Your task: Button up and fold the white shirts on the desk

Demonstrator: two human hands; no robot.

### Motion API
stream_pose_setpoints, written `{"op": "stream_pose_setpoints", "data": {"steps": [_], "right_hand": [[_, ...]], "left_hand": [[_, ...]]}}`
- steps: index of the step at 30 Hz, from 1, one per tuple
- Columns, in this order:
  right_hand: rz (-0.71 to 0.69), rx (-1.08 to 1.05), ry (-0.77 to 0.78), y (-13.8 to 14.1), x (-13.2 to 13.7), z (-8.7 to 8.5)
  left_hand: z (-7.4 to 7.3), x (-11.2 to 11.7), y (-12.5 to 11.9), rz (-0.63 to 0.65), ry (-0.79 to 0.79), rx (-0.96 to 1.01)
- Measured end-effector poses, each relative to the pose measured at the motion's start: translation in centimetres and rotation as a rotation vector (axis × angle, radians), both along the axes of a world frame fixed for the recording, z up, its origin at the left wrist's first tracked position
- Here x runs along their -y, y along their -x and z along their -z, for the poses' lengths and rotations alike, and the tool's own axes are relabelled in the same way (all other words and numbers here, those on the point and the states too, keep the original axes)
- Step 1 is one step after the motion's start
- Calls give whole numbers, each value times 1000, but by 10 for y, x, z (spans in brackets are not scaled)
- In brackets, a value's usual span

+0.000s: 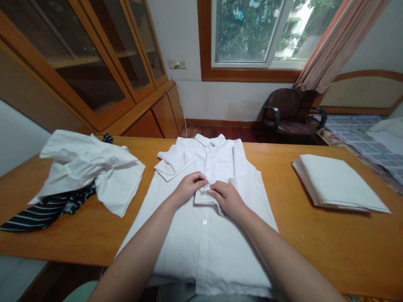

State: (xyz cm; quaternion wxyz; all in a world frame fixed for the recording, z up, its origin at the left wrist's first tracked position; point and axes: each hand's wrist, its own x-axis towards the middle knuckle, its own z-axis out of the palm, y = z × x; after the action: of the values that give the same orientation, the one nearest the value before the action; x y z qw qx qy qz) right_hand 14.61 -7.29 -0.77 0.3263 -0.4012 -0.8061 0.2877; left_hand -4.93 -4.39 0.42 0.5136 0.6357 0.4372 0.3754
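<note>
A white button-up shirt [176, 235] lies front side up on the wooden table, its collar [210, 140] pointing away from me and its hem at the near edge. Over the middle of the shirt, my left hand [190, 187] and my right hand [228, 199] pinch a bunched sleeve cuff [203, 198] from both sides, fingertips nearly touching. The fingers partly cover the cuff, so a button there cannot be made out. The other sleeve [173, 161] is folded in across the shirt's left side. Below my hands a small button [204, 222] shows on the front strip.
On the left of the table [292, 251] lies a crumpled white garment [91, 163] with a dark striped tie [40, 214] partly under it. Folded white cloth [340, 180] sits at the right. Beyond stand a glass-door cabinet [138, 96], an armchair [286, 109] and a bed [362, 134].
</note>
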Motion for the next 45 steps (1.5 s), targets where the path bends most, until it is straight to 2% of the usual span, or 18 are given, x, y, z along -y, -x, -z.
{"op": "stream_pose_setpoints", "data": {"steps": [23, 29, 39, 45], "right_hand": [[-11, -26, -25, 0, 1, 1], [-72, -17, -58, 3, 4, -1], [-77, -76, -65, 3, 7, -8], [32, -158, -28, 2, 11, -13]], "left_hand": [[2, -1, 0, 37, -3, 18], [1, 1, -3, 41, -63, -62], [8, -3, 0, -75, 71, 136], [5, -3, 0, -163, 109, 302]]}}
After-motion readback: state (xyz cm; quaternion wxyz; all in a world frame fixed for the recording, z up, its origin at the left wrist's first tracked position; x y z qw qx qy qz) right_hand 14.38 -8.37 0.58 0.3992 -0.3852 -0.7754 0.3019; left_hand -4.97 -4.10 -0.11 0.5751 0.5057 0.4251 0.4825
